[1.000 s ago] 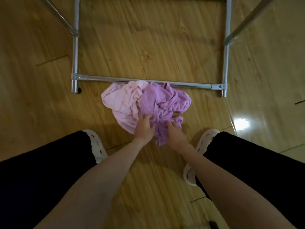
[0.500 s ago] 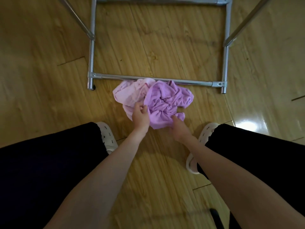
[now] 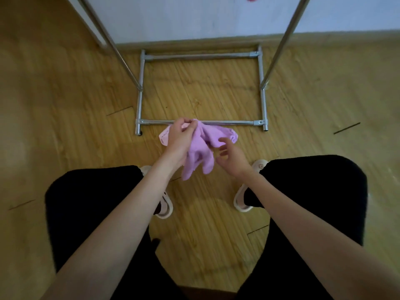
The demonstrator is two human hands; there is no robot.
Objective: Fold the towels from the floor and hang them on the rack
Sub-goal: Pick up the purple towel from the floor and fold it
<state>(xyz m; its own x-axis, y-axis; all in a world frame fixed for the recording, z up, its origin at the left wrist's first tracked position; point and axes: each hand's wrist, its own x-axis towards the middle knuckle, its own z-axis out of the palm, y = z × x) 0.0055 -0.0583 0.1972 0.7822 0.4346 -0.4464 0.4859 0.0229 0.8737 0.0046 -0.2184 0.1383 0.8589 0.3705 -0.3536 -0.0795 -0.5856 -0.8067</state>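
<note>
A steel drying rack (image 3: 195, 122) fills the upper half of the frame, its floor frame a rectangle on the wood floor (image 3: 65, 131) and two uprights climbing out of the top corners; its near base bar runs left to right just above centre. Below it a person stands in dark trousers and pale slippers, both bare forearms reaching up from the bottom edge. At centre frame the left hand (image 3: 180, 136) pinches a purple towel (image 3: 200, 151) by its top, fingers curled round the bunched cloth, so the towel hangs in a long strip running from the near bar down toward the lower centre, its two loose tails dangling between the feet. A paler pink towel (image 3: 164, 137) peeks out to the left of that hand; whether it lies on the floor or is lifted too cannot be told. The right hand (image 3: 230, 153) holds nothing, fingers spread and loosely bent, just right of the hanging strip. The free edge lies to that hand's left, so it looks the nearer one to catch a corner and spread the cloth.
</note>
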